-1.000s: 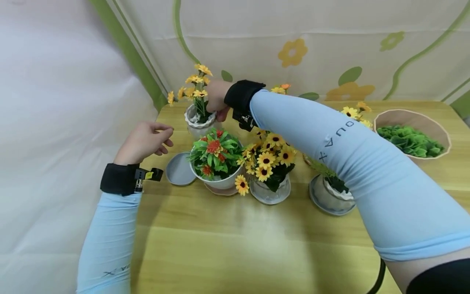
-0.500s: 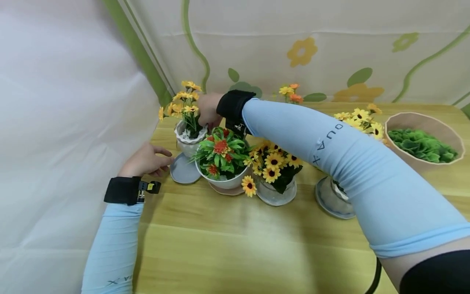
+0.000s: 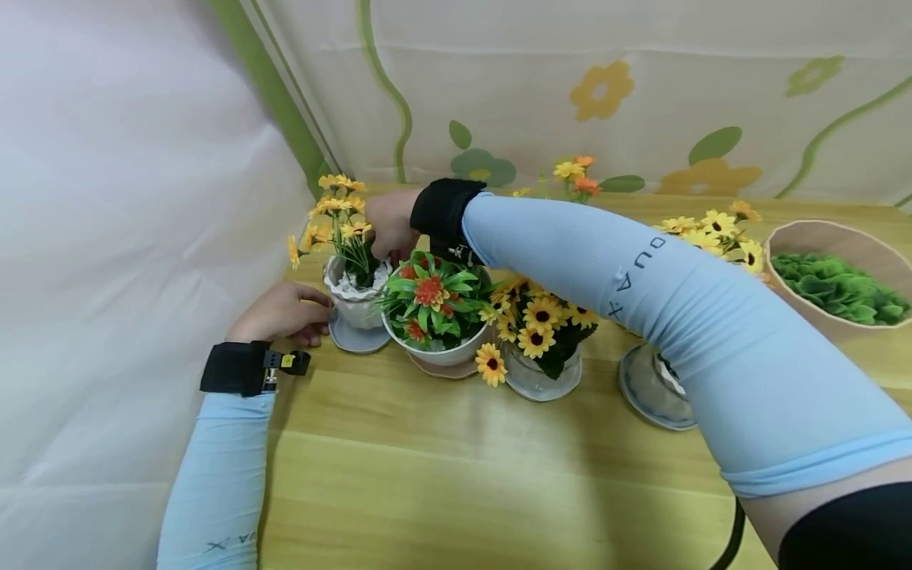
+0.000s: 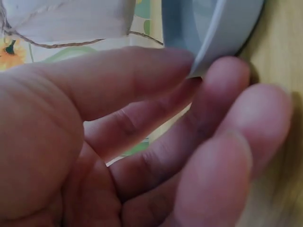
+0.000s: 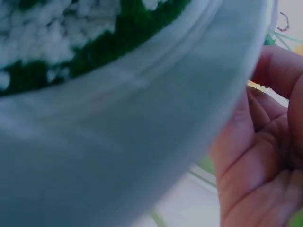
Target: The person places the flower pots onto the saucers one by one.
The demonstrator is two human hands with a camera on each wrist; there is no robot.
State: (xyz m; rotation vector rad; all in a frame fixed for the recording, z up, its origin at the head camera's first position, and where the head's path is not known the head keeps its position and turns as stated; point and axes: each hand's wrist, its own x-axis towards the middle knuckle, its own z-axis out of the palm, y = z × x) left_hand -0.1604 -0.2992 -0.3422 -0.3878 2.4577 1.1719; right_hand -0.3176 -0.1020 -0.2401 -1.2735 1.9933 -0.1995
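Observation:
My left hand (image 3: 279, 313) pinches the edge of a small blue-grey saucer (image 3: 359, 340) at the table's left side. In the left wrist view the thumb lies on the rim of the saucer (image 4: 227, 33), with the index fingertip against its outside. My right hand (image 3: 392, 225) reaches across and grips a small white flower pot (image 3: 359, 311) with yellow daisies (image 3: 335, 207) from its far right side. This pot stands upright over the saucer, overlapping it in the head view. A white bowl (image 5: 156, 123) hides part of the right hand's grip in the right wrist view.
Red flowers (image 3: 431, 291) in a white bowl stand close right of the held pot. Beyond them are a pot of yellow sunflowers (image 3: 541, 317), another pot on a saucer (image 3: 659, 392), and a beige planter (image 3: 819, 231) with green leaves. A patterned curtain (image 3: 513, 103) backs the table.
The right hand has brought the yellow daisy pot left, forward and down over the saucer. My left hand has moved from above the table to the saucer's edge.

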